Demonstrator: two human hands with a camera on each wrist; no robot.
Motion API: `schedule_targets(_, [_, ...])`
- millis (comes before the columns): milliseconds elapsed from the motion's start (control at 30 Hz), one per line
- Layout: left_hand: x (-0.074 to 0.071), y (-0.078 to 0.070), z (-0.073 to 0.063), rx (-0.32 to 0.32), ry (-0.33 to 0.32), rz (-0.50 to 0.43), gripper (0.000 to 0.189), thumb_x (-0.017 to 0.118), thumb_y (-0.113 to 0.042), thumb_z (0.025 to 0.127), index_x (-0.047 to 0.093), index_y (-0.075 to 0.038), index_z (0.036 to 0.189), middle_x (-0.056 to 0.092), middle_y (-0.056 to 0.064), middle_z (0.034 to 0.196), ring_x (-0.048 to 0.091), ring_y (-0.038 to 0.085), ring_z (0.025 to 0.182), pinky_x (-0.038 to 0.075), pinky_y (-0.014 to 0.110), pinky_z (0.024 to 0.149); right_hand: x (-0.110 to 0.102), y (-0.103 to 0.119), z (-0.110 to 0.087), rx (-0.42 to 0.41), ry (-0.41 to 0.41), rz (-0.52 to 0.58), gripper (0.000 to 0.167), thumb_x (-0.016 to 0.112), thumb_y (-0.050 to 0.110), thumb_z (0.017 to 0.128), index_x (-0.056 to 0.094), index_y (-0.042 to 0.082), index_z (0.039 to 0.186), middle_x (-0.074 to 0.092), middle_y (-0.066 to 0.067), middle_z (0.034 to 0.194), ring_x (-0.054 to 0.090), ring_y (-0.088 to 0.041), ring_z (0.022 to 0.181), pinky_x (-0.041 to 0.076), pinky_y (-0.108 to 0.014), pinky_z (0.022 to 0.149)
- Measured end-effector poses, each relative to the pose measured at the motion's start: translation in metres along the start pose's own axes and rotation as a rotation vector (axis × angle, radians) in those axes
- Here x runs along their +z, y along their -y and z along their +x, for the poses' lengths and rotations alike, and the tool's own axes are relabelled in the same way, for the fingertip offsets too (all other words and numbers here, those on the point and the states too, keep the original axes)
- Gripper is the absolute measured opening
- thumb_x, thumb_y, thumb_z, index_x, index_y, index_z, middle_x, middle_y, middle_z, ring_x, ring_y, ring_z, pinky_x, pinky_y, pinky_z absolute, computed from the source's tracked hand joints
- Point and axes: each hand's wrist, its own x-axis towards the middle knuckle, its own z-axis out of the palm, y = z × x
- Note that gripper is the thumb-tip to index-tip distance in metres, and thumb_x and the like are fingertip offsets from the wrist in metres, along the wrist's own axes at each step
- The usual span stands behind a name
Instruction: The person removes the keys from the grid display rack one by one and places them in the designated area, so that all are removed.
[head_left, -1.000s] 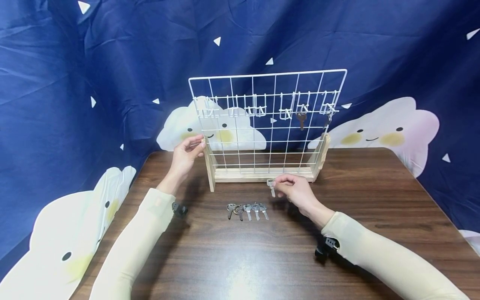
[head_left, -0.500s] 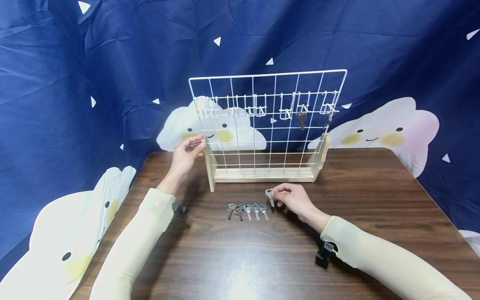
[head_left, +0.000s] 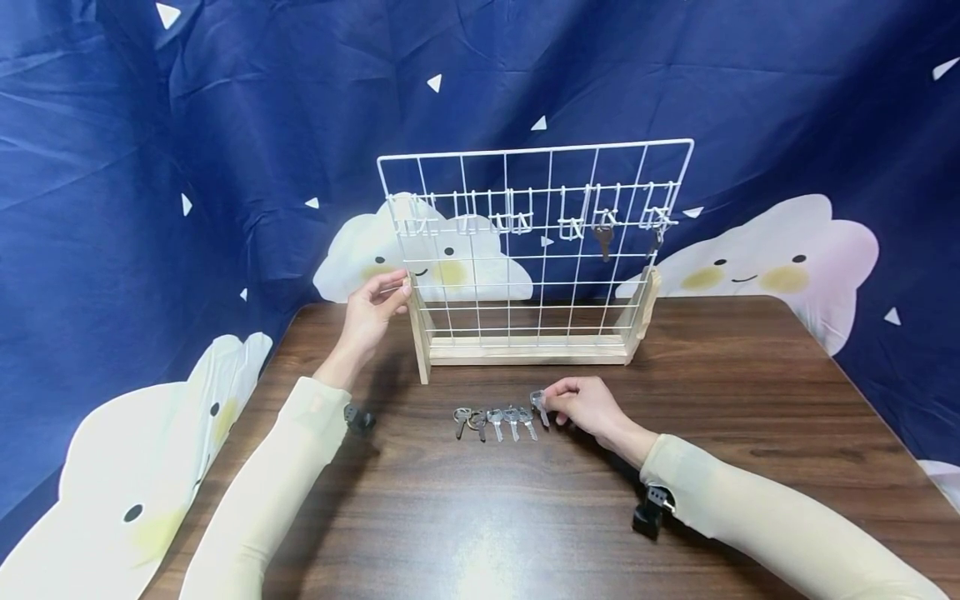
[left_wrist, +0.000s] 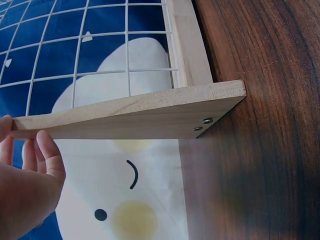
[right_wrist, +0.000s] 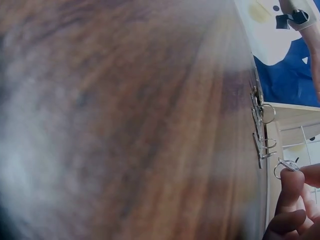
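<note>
My right hand (head_left: 592, 407) pinches a silver key (head_left: 538, 402) by its upper part, low over the table at the right end of a row. That row holds several keys (head_left: 497, 421) with small rings. In the right wrist view the pinched key (right_wrist: 289, 165) shows between thumb and finger. My left hand (head_left: 369, 308) holds the top of the left wooden side piece (head_left: 420, 342) of a white wire grid rack (head_left: 540, 283). The left wrist view shows fingers (left_wrist: 50, 152) at the tip of that side piece (left_wrist: 125, 117).
White hooks (head_left: 517, 221) line the upper grid. A brown key (head_left: 603, 240) hangs from one toward the right, and a dark key (head_left: 657, 239) hangs at the far right. The rack stands on a brown wooden table (head_left: 390, 500) before a blue cloth (head_left: 262, 125) with clouds.
My right hand has come down and toward me with the key, from the rack's base to beside the row. My left hand and the rack have stayed put.
</note>
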Motion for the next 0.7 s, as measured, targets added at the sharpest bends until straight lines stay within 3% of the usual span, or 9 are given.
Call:
schedule_targets(400, [0.0002, -0.0019, -0.0007, 0.001, -0.001, 0.020, 0.043, 0.071, -0.011, 0.093, 0.059, -0.001, 0.132, 0.065, 0.001, 0.118, 0.066, 0.007, 0.101, 0.061, 0.031, 0.088, 0.0020, -0.0042, 0.0009, 0.011, 0.008, -0.077, 0.016, 0.072, 0.011, 0.082, 0.076, 0.002, 0.095, 0.076, -0.004, 0.081, 0.061, -0.010, 0.052, 0.047, -0.020, 0.060])
schedule_targets(500, [0.0002, -0.0026, -0.0007, -0.005, 0.001, 0.024, 0.043, 0.071, -0.012, 0.093, 0.059, -0.001, 0.133, 0.065, 0.001, 0.118, 0.066, 0.007, 0.101, 0.061, 0.029, 0.088, 0.0017, -0.0044, 0.0011, 0.014, 0.015, -0.087, 0.015, 0.071, 0.010, 0.084, 0.077, 0.002, 0.094, 0.076, -0.005, 0.083, 0.061, -0.010, 0.052, 0.048, -0.020, 0.058])
schedule_targets(700, [0.0004, -0.0035, -0.0012, -0.014, 0.001, 0.027, 0.043, 0.071, -0.012, 0.093, 0.059, -0.002, 0.133, 0.064, 0.004, 0.122, 0.066, 0.007, 0.101, 0.060, 0.036, 0.093, 0.0008, -0.0045, -0.0002, -0.001, 0.040, -0.088, 0.013, 0.070, 0.008, 0.088, 0.077, 0.000, 0.095, 0.077, -0.007, 0.086, 0.061, -0.009, 0.053, 0.051, -0.021, 0.053])
